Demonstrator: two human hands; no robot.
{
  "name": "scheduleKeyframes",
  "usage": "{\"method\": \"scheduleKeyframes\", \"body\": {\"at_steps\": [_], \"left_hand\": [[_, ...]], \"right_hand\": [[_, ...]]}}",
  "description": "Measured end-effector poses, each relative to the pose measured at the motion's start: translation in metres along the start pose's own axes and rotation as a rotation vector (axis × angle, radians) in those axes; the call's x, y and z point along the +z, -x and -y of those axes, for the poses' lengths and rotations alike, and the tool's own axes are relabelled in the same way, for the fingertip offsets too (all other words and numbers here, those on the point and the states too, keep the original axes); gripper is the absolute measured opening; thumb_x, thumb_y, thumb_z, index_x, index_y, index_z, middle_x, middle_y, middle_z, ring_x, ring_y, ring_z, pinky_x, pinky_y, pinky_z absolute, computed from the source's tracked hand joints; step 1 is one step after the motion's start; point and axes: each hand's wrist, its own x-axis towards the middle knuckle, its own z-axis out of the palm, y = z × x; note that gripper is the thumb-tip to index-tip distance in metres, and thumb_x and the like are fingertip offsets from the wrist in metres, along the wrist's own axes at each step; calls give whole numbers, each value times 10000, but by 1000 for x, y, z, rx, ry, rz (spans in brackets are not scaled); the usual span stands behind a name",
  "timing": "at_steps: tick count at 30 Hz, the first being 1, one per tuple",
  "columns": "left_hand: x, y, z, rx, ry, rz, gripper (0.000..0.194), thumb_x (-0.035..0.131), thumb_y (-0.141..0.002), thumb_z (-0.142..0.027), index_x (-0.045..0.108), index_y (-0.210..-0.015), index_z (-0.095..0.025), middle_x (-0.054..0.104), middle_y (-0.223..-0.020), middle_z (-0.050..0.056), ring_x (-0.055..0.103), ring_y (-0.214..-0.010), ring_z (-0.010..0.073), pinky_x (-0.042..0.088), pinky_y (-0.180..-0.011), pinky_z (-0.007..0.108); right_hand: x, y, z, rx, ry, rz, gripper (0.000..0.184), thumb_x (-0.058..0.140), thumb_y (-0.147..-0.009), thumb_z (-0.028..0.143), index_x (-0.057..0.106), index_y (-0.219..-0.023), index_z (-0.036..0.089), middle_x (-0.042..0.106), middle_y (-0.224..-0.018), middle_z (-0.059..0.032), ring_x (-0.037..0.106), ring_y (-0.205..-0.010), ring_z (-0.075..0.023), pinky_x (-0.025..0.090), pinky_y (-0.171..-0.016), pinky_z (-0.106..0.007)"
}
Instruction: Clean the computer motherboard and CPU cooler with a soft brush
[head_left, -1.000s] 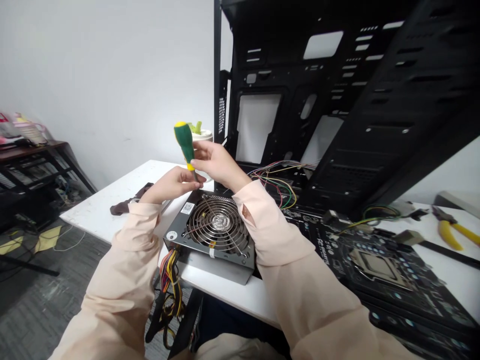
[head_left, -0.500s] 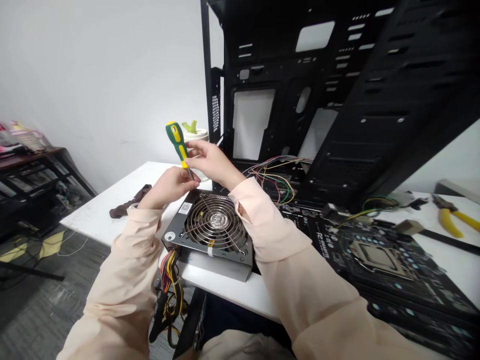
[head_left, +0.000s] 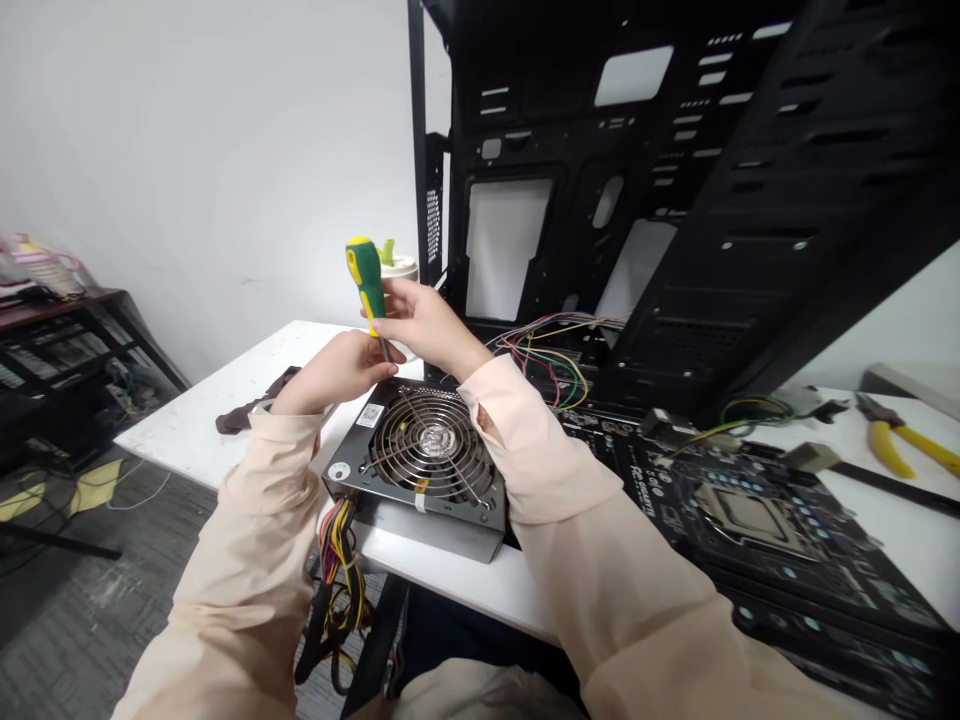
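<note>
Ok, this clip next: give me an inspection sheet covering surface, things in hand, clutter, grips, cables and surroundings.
Surface: white table, marked along its left edge.
Things in hand: green-and-yellow screwdriver, handle up, tip hidden; power supply beneath, fan grille up.
Clutter: dark cloth, lidded cup, circuit board, yellow-handled pliers.
Grips: right-hand grip on the screwdriver's lower handle; left-hand grip at its shaft, contact unclear.
Cables: bundle hanging over the near edge; thin coloured wires by the case.
Surroundings: black computer case, white wall, side shelf.
</note>
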Motion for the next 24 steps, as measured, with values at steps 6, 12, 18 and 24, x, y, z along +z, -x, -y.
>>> {"method": "scheduleKeyframes", "body": {"at_steps": [6, 12, 18, 24], "left_hand": [[-3, -3, -2, 18, -57, 44, 143, 564, -795, -260, 661, -810, -157, 708, -800, 49, 645, -762, 203, 493, -775, 341], [-4, -3, -2, 17, -64, 51, 165, 555, -801, -257, 675, -854, -158, 717, -835, 52, 647, -799, 200, 497, -781, 329], [-1, -2, -2, 20, -14, 62, 160, 549, -812, -224, 677, -872, -150, 712, -828, 44, 638, -765, 175, 493, -752, 302], [5, 3, -1, -21, 62, 36, 176, 566, -830, -280, 670, -850, -139, 679, -761, 30, 592, -693, 159, 466, -690, 296]], "right_hand": [[-1, 2, 3, 14, 1, -15, 327, 604, -710, 14, 570, -993, 173, 650, -833, 1, 647, -854, -171, 526, -956, -414], [-1, 2, 3, 11, 15, -17, 302, 607, -702, 25, 554, -958, 176, 630, -803, 4, 640, -820, -170, 536, -900, -399], [0, 4, 4, 16, 44, -32, 282, 650, -675, 52, 533, -892, 187, 608, -828, 10, 609, -771, -155, 544, -816, -371], [2, 5, 6, 21, 82, -73, 234, 639, -684, 40, 531, -834, 184, 560, -749, 36, 562, -684, -131, 530, -777, -363]]}}
